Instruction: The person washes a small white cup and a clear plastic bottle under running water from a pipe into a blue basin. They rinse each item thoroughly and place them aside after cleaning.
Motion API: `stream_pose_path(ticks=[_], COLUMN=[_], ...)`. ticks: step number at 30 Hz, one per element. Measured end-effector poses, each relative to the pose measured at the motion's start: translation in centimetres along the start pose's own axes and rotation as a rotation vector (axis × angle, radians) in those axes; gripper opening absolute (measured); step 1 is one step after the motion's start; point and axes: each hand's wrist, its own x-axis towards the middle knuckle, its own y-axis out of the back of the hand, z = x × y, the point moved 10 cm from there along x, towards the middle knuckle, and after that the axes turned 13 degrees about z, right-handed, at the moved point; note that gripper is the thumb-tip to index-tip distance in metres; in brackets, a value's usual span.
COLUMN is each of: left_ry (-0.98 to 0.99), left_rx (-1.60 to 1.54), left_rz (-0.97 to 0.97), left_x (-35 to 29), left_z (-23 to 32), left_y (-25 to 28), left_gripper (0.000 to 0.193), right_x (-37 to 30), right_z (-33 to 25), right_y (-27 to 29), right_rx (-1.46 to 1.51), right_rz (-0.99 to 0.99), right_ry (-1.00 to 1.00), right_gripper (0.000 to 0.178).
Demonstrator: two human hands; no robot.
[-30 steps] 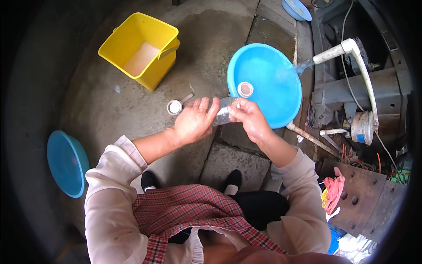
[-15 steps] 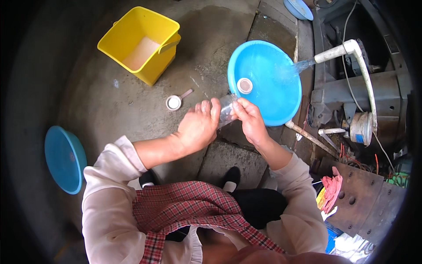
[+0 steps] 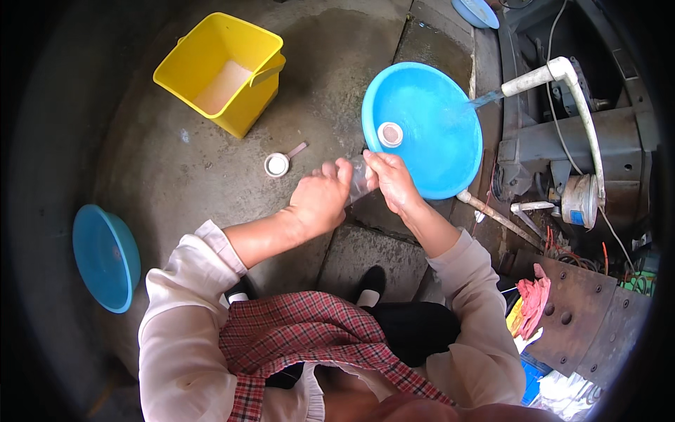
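Both curled hands [image 3: 320,202] [image 3: 394,184] grip some clear plastic [image 3: 358,177].

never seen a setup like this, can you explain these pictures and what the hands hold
There is no robot here: this is a person's left hand and right hand, both bare, seen by a head-worn fisheye camera looking down, so straight edges bend. Together they hold a clear plastic item; its exact kind is unclear. Water runs from a white pipe into a blue basin, holding a small round white-rimmed piece. On the concrete floor are a square yellow bucket, a small round thing with a handle and, far left, another blue basin.
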Motion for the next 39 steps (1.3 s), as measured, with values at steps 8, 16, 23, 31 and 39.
stream_pose_path(ticks=[8,16,23,31,39], left_ry=[0.11,0.705,0.669,0.587,0.816], left_rx=[-1.683,-1.856,-1.93,-1.674,-2.25], left_rz=[-0.54,0.105,0.599,1.097,0.874], left_x=[-0.3,4.2,4.4,4.6,3.4], left_z=[1.8,-0.7,-5.7,-10.3,-6.4], left_y=[0.1,-3.8,-5.5,-1.2,-2.6], left_gripper=[0.08,0.051,0.04,0.048,0.044], right_x=[-6.5,3.0,-0.9,1.2,-0.2], right_z=[-11.0,-5.6,-1.5,-1.1,-7.1], right_y=[-0.2,4.0,-3.2,-1.5,0.3], right_rx=[-0.106,-0.014,0.354,0.234,0.39], right_rz=[-0.223,0.315,-0.11,0.318,0.324], right_ry=[0.634,0.499,0.103,0.203,0.425], right_gripper=[0.018,0.038,0.088,0.029,0.028])
